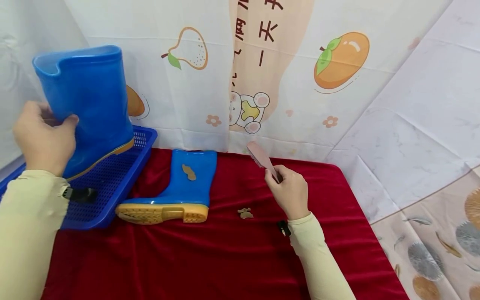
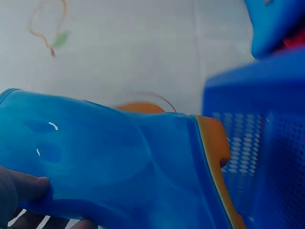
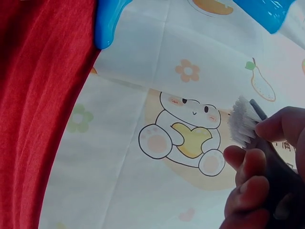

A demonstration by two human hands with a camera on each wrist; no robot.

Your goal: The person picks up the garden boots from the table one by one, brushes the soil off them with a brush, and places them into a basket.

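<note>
Red cloth (image 1: 232, 260) lies below the right grip (image 1: 290, 191), brush (image 1: 264, 158) projecting forward from it.

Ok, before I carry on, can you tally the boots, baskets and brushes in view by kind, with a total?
Boots: 2 (one held in the left hand, one lying on the red cloth)
Basket: 1
Brush: 1 (in the right hand)
Total: 4

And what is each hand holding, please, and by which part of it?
The left hand holds a blue boot by its shaft; the right hand, a brush by its handle.
</note>
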